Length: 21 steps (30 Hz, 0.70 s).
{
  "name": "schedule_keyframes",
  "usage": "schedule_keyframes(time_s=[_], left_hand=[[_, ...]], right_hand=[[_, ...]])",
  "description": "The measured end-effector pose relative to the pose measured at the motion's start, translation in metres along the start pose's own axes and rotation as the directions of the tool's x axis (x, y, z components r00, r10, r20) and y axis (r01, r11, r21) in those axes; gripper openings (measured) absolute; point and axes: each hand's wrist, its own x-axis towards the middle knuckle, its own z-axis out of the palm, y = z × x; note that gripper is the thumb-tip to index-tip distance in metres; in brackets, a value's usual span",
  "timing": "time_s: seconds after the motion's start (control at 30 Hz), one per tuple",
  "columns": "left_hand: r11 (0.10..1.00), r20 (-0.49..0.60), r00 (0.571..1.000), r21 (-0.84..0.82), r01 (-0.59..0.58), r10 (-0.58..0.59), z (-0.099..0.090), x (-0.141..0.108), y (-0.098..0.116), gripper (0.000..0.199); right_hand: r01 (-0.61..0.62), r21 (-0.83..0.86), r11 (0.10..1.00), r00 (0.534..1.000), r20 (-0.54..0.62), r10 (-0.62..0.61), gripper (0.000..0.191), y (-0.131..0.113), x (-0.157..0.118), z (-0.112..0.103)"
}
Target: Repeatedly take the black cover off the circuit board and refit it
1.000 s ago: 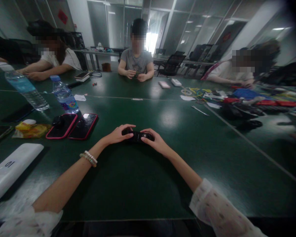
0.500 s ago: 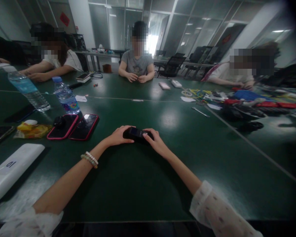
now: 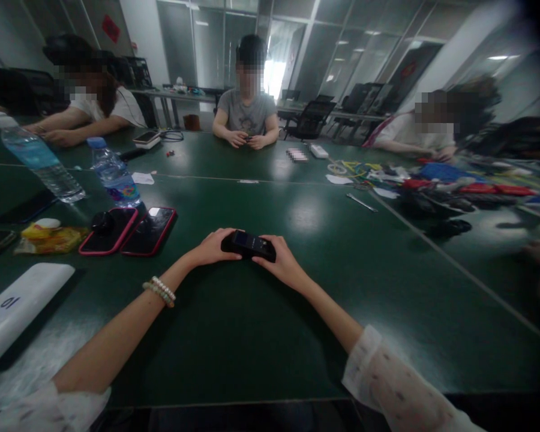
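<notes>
Right thumb (image 3: 261, 260) is moving off the face of the black device (image 3: 248, 241); left hand (image 3: 210, 248) and right hand (image 3: 288, 262) are clamping its opposite ends.

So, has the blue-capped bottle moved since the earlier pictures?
No, the blue-capped bottle keeps the same place just beyond the two pink-edged phones.

On the table (image 3: 252, 336), a handheld device (image 3: 247, 240) is sitting between the left hand (image 3: 216, 247) and the right hand (image 3: 282, 261). Left of them, two phones (image 3: 150, 231) are lying side by side, a packet (image 3: 51, 240) resting left of these and a long case (image 3: 22, 312) nearer the wearer. Two bottles (image 3: 116, 177) are standing behind. Farther right, a pile of cables and cloth (image 3: 459, 183) is spreading beyond a thin rod (image 3: 362, 203). A person (image 3: 247, 114) is sitting opposite.
</notes>
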Motion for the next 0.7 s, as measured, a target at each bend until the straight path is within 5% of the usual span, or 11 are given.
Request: schedule_keyframes(time_s=[0.27, 0.4, 0.57, 0.7], left_hand=[[0.998, -0.027, 0.998, 0.046, 0.049, -0.048, 0.003, 0.001, -0.004, 0.078], [0.999, -0.020, 0.999, 0.048, 0.026, -0.026, 0.002, 0.001, -0.003, 0.072], [0.999, 0.024, 1.000, 0.032, 0.002, -0.003, -0.002, -0.001, 0.002, 0.070], [1.000, 0.031, 1.000, 0.030, 0.000, -0.001, -0.003, -0.001, 0.004, 0.068]], right_hand=[[-0.008, 0.049, 0.999, 0.998, -0.065, 0.011, 0.047, -0.003, -0.001, 0.000], [-0.075, 0.209, 0.975, 0.980, -0.163, 0.110, 0.048, -0.004, 0.004, -0.012], [-0.187, 0.215, 0.959, 0.883, -0.390, 0.260, 0.057, 0.020, 0.010, -0.033], [-0.286, 0.119, 0.951, 0.832, -0.462, 0.308, 0.061, 0.047, 0.011, -0.035]])
